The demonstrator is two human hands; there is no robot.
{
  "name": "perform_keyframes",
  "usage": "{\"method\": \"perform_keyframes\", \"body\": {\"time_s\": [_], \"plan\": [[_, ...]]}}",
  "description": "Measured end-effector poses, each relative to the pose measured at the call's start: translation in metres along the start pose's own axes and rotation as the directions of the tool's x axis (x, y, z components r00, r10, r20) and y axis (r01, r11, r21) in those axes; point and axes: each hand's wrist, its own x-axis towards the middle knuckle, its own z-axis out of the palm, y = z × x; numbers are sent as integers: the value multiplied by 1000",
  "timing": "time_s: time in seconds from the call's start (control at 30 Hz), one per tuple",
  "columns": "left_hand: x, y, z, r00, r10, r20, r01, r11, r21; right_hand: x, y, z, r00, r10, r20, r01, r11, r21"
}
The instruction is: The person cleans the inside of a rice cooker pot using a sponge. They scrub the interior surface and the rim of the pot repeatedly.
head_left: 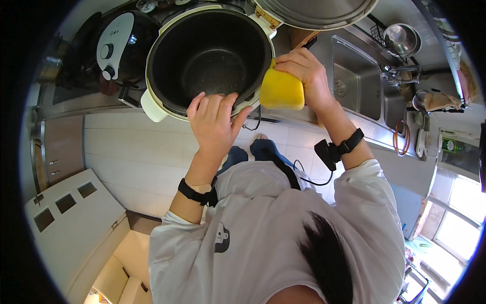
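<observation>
An electric cooker with a white rim (155, 106) stands in front of me at the counter's edge. Its black inner pot (212, 68) is in place, and the bottom looks bare apart from a few light specks. The lid (319, 13) is raised on its hinge at the far right of the cooker. My left hand (214, 117) grips the near rim, fingers curled over the pot's edge and thumb to the right. My right hand (307, 78) pinches a yellow cleaning cloth (281, 91) that hangs against the cooker's right outer side.
Left of the cooker is a black air fryer (140, 49) with a pale panel. On the right are a steel double sink (355, 76), a faucet (402, 74) and a metal bowl (401, 40). A cable (259, 117) hangs below the cooker. A white cabinet (76, 224) stands lower left.
</observation>
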Motion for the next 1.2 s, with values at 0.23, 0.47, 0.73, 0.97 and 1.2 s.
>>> {"method": "perform_keyframes", "body": {"time_s": [0.23,0.47,0.73,0.97,1.2], "plan": [[-3,-1,2,999,11,-30,-11,1000,-9,14,3,-13,971,-150,186,176,975,-133],[-4,-2,5,998,26,-52,-25,1000,14,10,5,-8,975,-152,164,172,978,-118],[-4,0,4,998,18,-52,-17,1000,23,18,7,-8,962,-214,168,227,972,-63],[-1,2,2,998,1,-55,0,1000,10,25,18,-8,937,-278,210,293,955,-43],[-2,4,1,999,-26,-35,27,1000,11,32,29,-3,916,-350,195,370,925,-81]]}}
